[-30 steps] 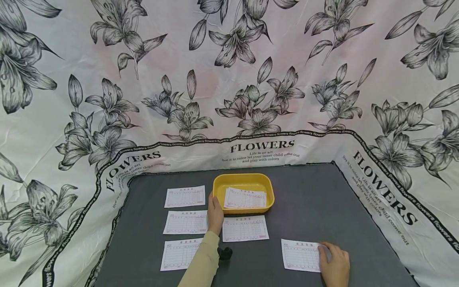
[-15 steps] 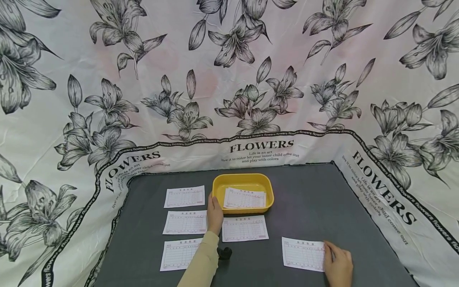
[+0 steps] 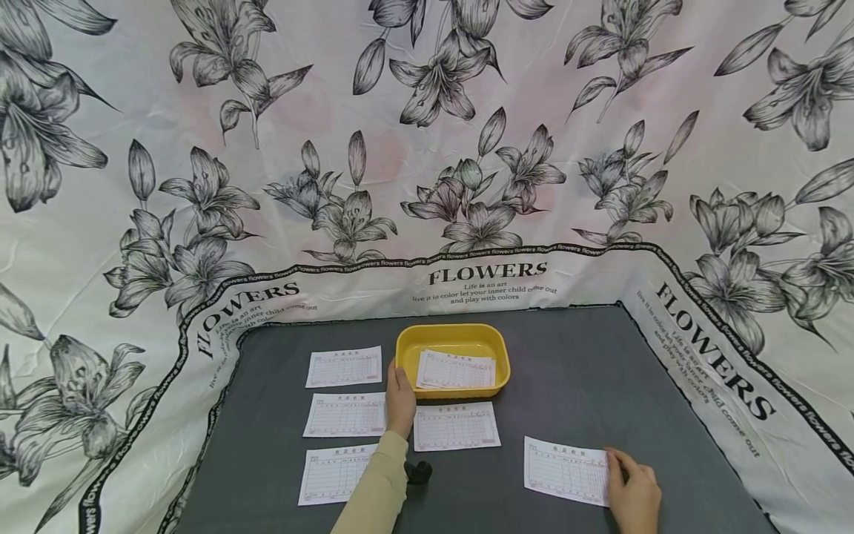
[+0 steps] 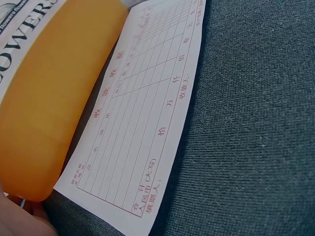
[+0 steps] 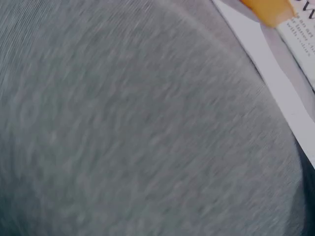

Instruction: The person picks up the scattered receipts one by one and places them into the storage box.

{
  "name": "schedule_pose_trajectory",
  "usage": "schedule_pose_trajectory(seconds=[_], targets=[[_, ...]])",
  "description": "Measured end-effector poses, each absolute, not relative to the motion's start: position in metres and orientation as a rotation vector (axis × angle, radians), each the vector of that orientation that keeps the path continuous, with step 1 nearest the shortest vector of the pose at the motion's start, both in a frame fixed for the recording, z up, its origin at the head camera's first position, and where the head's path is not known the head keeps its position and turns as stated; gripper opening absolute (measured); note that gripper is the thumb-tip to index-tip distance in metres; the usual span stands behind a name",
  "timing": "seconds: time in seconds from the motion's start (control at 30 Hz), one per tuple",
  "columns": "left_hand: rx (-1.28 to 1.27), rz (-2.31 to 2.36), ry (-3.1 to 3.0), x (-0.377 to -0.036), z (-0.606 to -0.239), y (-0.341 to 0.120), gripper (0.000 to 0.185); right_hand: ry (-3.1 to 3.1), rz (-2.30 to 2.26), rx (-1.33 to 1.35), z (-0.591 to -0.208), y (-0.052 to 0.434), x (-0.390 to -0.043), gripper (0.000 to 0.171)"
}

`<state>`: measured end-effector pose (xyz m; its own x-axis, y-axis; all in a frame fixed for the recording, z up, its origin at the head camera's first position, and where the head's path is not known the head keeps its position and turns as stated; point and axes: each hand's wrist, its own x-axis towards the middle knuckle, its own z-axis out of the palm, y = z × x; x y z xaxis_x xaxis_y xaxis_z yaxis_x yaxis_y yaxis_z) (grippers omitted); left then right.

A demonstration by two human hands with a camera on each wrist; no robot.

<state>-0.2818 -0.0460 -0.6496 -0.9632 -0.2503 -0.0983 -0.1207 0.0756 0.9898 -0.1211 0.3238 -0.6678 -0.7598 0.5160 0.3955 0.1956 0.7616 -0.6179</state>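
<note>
My left hand holds the left side of a yellow plastic tray, which has several printed receipt slips inside. In the left wrist view, fingers meet the tray's corner at the lower left. On the right, my right hand pinches the right edge of a receipt slip, tilted slightly off the table. From the right wrist, that slip appears as a narrow white strip; the hand itself is out of that view. Another receipt slip lies just in front of the tray.
Three receipt slips, top, middle and bottom, form a column left of my left arm, which partly covers the lower ones. A small black object shows beside my sleeve. Flower-printed cloth walls the dark grey table.
The right hand has shifted slightly right, its hold now at the edge of the slip, and the slip's left end has risen a little. The left hand and tray stay put.
</note>
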Motion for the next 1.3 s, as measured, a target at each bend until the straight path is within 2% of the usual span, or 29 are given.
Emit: schedule_pose_trajectory(seconds=[0.6, 0.87, 1.3], targets=[[0.381, -2.038, -2.231, -0.285, -0.649, -0.047, 0.052, -2.319, 1.057, -0.744, -0.628, 0.321, -0.132, 0.03], [0.376, -2.033, -2.219, -0.284, -0.649, -0.049, 0.052, -2.281, 1.062, -0.718, -0.614, 0.315, -0.134, 0.029], [0.392, -2.052, -2.203, -0.281, -0.647, -0.045, 0.052, -2.274, 1.098, -0.739, -0.612, 0.308, -0.143, 0.028]])
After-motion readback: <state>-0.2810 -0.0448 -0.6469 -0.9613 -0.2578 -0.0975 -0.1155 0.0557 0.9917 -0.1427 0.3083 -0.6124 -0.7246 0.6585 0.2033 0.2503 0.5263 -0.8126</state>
